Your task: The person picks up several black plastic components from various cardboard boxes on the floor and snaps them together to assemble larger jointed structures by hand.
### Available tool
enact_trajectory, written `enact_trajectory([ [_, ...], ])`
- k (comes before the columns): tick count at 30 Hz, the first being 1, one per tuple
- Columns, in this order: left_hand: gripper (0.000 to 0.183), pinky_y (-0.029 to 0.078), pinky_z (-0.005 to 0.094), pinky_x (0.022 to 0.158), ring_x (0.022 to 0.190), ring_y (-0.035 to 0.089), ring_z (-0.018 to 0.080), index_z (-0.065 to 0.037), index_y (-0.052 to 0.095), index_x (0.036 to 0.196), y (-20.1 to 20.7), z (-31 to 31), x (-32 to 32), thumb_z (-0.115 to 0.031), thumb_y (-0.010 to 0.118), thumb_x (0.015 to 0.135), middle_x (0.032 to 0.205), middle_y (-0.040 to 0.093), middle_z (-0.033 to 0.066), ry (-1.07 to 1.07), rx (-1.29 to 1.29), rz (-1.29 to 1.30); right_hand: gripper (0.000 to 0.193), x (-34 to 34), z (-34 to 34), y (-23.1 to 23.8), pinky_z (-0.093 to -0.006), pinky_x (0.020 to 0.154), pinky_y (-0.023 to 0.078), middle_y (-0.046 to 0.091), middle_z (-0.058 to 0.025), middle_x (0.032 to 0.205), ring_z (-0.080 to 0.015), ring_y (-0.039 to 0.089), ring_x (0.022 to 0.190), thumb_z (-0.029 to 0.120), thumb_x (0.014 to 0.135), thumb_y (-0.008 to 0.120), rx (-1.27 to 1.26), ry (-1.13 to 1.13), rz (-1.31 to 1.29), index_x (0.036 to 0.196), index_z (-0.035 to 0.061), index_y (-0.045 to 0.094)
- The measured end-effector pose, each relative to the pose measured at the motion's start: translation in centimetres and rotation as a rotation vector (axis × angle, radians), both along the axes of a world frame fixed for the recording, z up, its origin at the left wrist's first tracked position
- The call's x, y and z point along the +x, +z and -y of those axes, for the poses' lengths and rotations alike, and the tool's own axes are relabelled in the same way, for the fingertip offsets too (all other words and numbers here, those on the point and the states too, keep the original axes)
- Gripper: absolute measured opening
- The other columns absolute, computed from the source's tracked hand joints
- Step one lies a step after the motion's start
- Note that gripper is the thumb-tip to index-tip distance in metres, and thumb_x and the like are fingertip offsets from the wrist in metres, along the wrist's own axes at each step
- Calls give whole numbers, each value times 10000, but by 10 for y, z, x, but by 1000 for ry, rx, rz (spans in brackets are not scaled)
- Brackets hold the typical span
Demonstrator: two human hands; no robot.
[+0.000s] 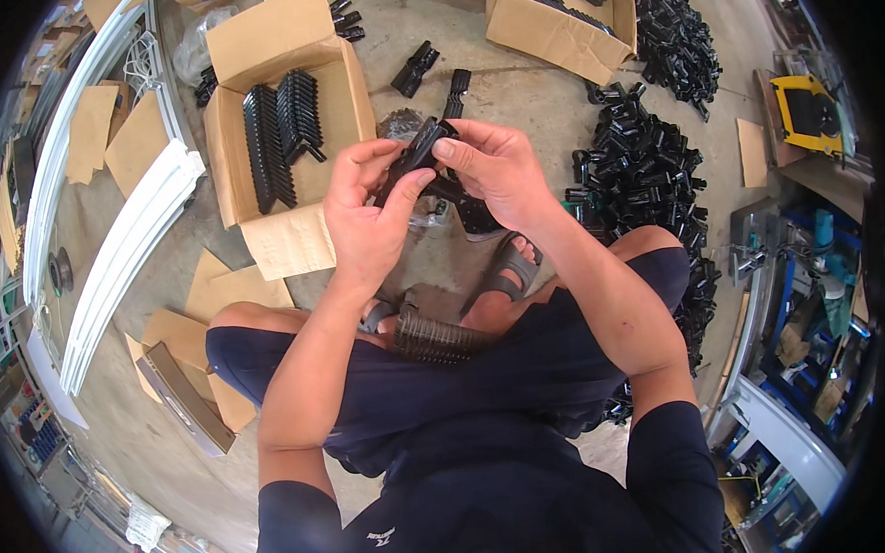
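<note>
Between my hands is a black plastic fitting (421, 152), tilted, roughly tube-shaped. My left hand (370, 203) grips its lower left end, thumb across it. On its upper right end, my right hand (497, 167) pinches with thumb and forefinger. More black parts (472, 213) show just below and behind my right fingers; how they are supported is partly hidden. To the left stands an open cardboard box (341, 114) with rows of stacked black fittings (280, 131) inside.
A large heap of black fittings (643, 167) spreads along the right. Another open cardboard box (551, 37) holds black parts at the far right. Loose fittings (416, 69) lie on the floor ahead. Flattened cardboard (233, 289) and long white profiles (135, 258) lie left.
</note>
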State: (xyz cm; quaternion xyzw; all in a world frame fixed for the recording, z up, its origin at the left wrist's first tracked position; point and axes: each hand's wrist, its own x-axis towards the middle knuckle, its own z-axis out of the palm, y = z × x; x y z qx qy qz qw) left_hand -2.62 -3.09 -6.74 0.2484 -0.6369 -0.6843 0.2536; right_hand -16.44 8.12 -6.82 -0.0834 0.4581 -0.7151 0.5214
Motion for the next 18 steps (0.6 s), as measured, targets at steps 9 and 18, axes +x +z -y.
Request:
enact_trajectory([
  [9,272,541,248,845,953,682,137,49,605,1128,-6,0,2,44,727,885,1073,719,136,19,-23,-48,294,-1,0,-5,-222,757,529,706,-45,1033,-84,644,888,102,945,708,14,30,-28,1195,-44,660],
  [18,198,566,214,721,862,683,102,34,638,1084,-8,6,0,15,718,904,992,734,117,-5,184,9,212,-5,3,-1,-219,726,504,707,-26,936,-58,614,838,105,927,729,122,63,-170,1077,-44,711],
])
